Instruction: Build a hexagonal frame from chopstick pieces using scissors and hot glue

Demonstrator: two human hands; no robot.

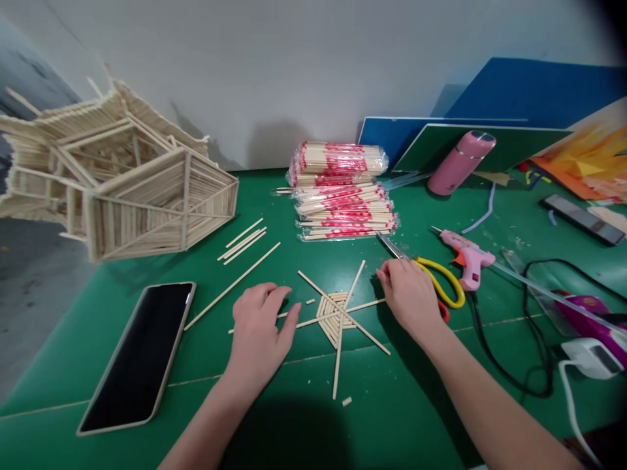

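Left hand beside stick web

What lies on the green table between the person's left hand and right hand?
In the head view, a spoked web of wooden sticks lies between the left hand and right hand, plus one short offcut.

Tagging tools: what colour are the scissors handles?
The scissors handles are yellow; head view.
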